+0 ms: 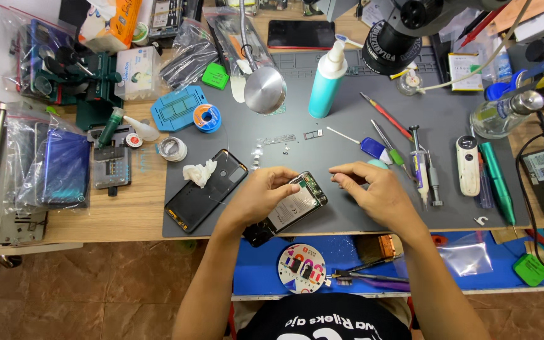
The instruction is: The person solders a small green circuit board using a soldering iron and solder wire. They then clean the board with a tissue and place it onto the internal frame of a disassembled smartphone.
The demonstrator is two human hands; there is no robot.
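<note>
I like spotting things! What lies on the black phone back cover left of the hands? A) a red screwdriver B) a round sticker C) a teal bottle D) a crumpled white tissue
D: a crumpled white tissue rests on the black plastic phone back cover, on the grey work mat.

Both hands (pixel 266 192) (pixel 373 189) close together, fingers curled.

The left hand (pixel 260 196) covers the middle of the opened phone (pixel 297 203), so that part of its inside cannot be seen; whatever the right hand (pixel 373 189) pinches is too small to tell; the microscope (pixel 404 25) is cut off by the top edge; the small parts (pixel 284 146) on the grey mat (pixel 347 94) are too tiny to identify.
</note>
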